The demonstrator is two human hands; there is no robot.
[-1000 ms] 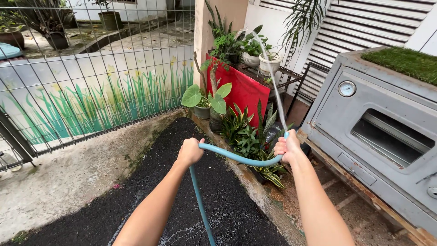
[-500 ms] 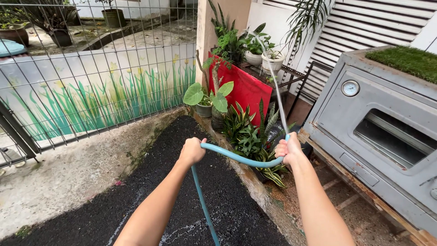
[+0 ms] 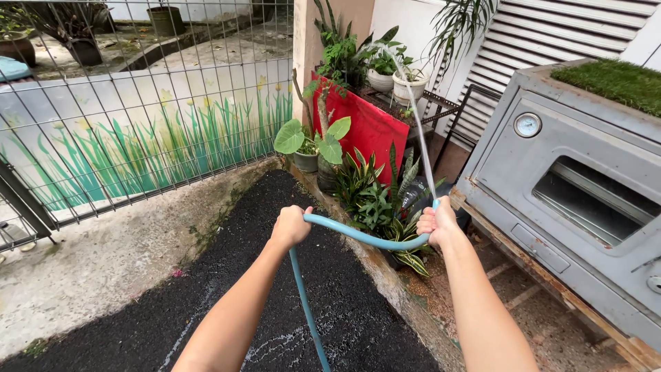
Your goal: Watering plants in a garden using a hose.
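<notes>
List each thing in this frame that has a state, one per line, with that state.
Left hand: closed around the hose.
Right hand: closed around the hose end.
Hose: bent between the hands, running.
Water stream: arcing up to the white pots.
White pots: upright on the rack.
Grey oven: door shut.
Wire fence: standing.

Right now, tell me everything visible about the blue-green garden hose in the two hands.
The blue-green rubbery garden hose rises from the bottom edge over the black gravel strip, passes through the closed left hand, then sags in a shallow curve to the closed right hand. Its tip pokes above that fist, throwing a thin water jet up toward the white pots.
</notes>
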